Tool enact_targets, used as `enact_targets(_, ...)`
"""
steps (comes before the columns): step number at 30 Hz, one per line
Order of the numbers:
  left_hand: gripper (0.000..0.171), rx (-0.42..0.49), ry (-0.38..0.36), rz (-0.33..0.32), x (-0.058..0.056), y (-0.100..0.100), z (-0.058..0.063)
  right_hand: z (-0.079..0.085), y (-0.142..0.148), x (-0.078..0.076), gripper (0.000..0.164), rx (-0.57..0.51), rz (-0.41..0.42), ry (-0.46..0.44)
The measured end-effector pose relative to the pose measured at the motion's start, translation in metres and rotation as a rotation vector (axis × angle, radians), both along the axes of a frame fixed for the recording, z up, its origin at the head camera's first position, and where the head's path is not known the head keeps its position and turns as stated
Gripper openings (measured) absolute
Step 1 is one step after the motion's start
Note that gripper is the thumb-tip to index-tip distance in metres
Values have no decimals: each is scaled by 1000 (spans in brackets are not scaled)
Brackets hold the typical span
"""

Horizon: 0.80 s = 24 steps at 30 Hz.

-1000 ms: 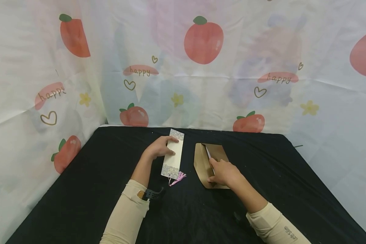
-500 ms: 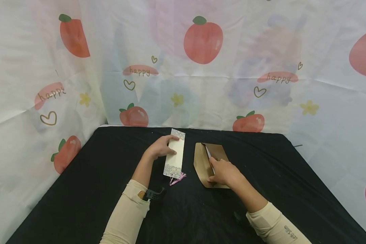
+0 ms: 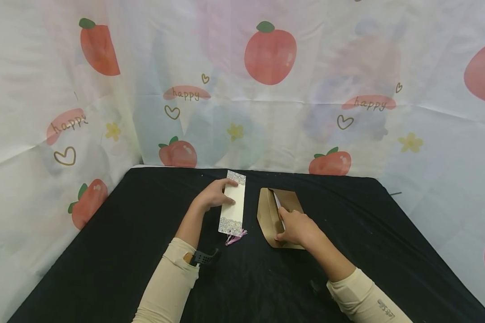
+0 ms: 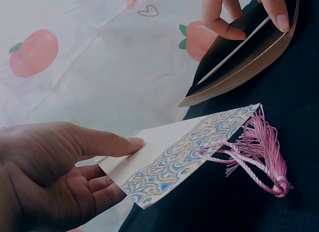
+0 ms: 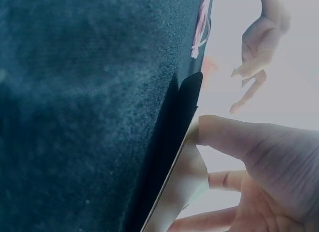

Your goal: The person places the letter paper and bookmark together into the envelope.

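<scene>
A cream bookmark with patterned bands at both ends is pinched by my left hand, thumb on its upper face and fingers beneath. From its near end hangs a pink tassel. To the right lies a brown envelope, its flap folded out to the left and its mouth parted. My right hand grips it at the mouth, thumb near the flap edge. A thin white edge shows inside the mouth; what it belongs to is mostly hidden. Bookmark and envelope are apart.
A black cloth covers the table. Behind and to the sides hangs a pale curtain printed with fruit and hearts. A dark strap sits on the left wrist.
My left hand has shifted the bookmark slightly right, nearer the envelope. The envelope and my right hand have stayed almost still.
</scene>
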State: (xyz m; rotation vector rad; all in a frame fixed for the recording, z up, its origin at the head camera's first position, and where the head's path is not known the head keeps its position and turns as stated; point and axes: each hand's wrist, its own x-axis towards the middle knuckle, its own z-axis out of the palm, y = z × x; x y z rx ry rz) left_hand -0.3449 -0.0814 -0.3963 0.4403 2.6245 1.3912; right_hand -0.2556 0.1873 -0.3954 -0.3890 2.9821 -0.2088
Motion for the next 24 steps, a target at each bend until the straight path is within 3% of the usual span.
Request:
enact_targets(14,56,-8,-1,5,0,5,0,0,0,-1,69,14,-2,-6)
enact_targets(24,51,60,10,6,-1,7,0,0,-1,0,68,9,-9,4)
